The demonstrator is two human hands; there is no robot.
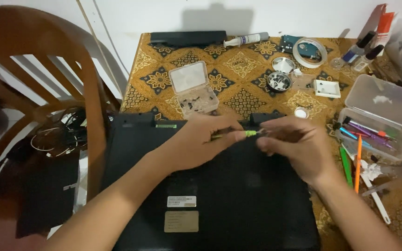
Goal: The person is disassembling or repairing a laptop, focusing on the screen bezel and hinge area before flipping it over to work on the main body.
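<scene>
Black plastic laptop (219,186) lay upside down w/ two labels, nearest the viewer, on the batik-patterned brown-gold cloth surface (243,69). Above its rear edge, left hand (201,139) had fingers closed round a slim green-handled screwdriver (238,134), held approx. horizontal. Right hand (298,144) pinched its tip end, fingers closed. Just beyond sat a clear plastic lidded box (194,88) of small dark parts, then a round metal dish (279,81) & white tape roll (310,52). Clear pen box (373,116) to the right.

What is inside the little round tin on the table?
The round tin holds a heap of small dark bits, probably screws, too small to tell surely. Its lid lies beside it, off. The tin's bottom is hidden under them.
</scene>
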